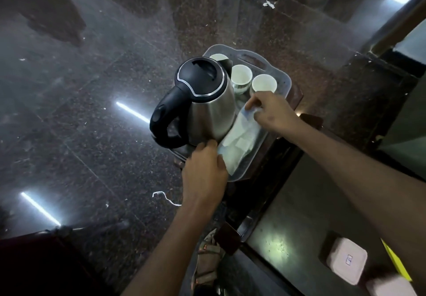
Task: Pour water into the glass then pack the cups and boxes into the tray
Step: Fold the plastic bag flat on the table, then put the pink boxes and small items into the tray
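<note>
Clear packet (239,143) pinched by both hands (204,171) (270,111), seemingly flat, in tray (284,88).

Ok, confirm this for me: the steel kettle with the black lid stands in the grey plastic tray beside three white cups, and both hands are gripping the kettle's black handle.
Not quite. The head view shows neither hand on the handle. The left hand and the right hand hold the ends of a clear plastic packet lying in the grey plastic tray. The steel kettle with the black lid does stand there beside three white cups.
</note>
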Demonstrator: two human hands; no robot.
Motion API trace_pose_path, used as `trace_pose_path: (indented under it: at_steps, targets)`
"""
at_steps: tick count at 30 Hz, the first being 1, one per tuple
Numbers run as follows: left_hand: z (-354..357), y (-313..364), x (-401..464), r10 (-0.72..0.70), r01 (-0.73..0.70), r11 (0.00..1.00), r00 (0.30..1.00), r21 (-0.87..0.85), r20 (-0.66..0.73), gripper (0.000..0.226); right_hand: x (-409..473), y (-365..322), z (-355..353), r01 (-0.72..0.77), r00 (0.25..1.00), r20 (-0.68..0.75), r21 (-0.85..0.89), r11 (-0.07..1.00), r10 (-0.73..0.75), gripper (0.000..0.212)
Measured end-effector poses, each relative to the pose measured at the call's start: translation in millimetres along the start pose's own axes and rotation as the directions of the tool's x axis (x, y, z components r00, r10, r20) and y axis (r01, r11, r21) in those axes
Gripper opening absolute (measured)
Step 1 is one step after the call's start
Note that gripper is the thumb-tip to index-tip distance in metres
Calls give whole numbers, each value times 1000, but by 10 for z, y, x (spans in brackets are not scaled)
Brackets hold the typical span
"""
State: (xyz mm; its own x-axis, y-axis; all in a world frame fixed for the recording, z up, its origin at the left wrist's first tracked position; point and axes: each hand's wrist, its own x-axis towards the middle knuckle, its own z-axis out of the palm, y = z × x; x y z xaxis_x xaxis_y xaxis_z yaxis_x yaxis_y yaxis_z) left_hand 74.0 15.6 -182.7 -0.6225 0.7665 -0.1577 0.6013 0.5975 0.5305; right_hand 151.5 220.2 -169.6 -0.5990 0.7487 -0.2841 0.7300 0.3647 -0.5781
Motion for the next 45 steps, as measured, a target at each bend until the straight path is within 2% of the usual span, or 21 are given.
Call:
trace_pose_path:
  at_steps: [4, 6, 8, 10, 13, 14, 19, 23, 25, 27, 29, 31, 32, 34, 38, 42, 45]
  targets:
    - [-3, 5, 2, 28, -41, 976, 998, 212, 65, 14, -8, 87, 110, 78, 997, 26, -180, 981, -75, 22]
    - [24, 22, -38, 117, -131, 960, 991, 247, 68, 11, -5, 115, 144, 128, 992, 47, -238, 963, -120, 18]
    - [103, 39, -78, 251, -275, 924, 960, 267, 122, 20, -11, 148, 166, 207, 978, 84, -330, 921, -190, 16]
    - [167, 31, -97, 309, -356, 897, 929, 262, 204, 32, -54, 160, 184, 291, 955, 90, -460, 839, -282, 13]
    - [215, -4, -52, 285, -362, 889, 917, 280, 279, 40, -104, 121, 174, 383, 906, 116, -635, 671, -408, 13]
    - [219, -15, -37, 276, -360, 889, 914, 282, 297, 42, -121, 94, 169, 398, 901, 139, -639, 658, -410, 14]
    - [220, -28, 57, 234, -341, 900, 904, 272, 359, 43, -175, -5, 161, 380, 924, 263, -550, 744, -277, 22]
    - [170, 47, 70, 229, -342, 897, 902, 281, 367, 35, -214, -48, 149, 358, 930, 280, -543, 760, -238, 26]
    - [132, 105, 66, 209, -312, 912, 913, 267, 351, 31, -272, -64, 138, 339, 940, 228, -545, 767, -253, 29]
    - [95, 168, 28, 247, -313, 915, 934, 255, 260, 24, -373, -59, 108, 326, 942, 111, -534, 780, -317, 29]
    - [70, 263, -82, 336, -350, 908, 937, 231, 97, 22, -529, 4, 25, 318, 918, -64, -473, 822, -392, 24]
    - [94, 434, -277, 404, -393, 901, 914, 186, -28, 30, -767, 231, -113, 297, 872, -263, -387, 873, -413, 21]
    - [142, 545, -389, 427, -417, 894, 903, 163, -36, 36, -922, 429, -198, 268, 861, -329, -354, 896, -388, 18]
    - [297, 792, -608, 466, -465, 878, 885, 119, 15, 47, -1281, 918, -348, 164, 886, -376, -295, 941, -272, 13]
    - [842, 1251, -1105, 510, -547, 833, 817, 83, 269, 70, -2193, 1960, -498, -96, 939, -343, -261, 961, 0, 15]
    - [1517, 1520, -1546, 498, -602, 794, 723, 83, 479, 98, -3130, 2715, -419, -319, 917, -316, -213, 924, 244, 15]
    - [1936, 1578, -1750, 498, -684, 718, 635, 130, 590, 112, -3724, 3090, -258, -442, 873, -299, -154, 884, 385, 28]
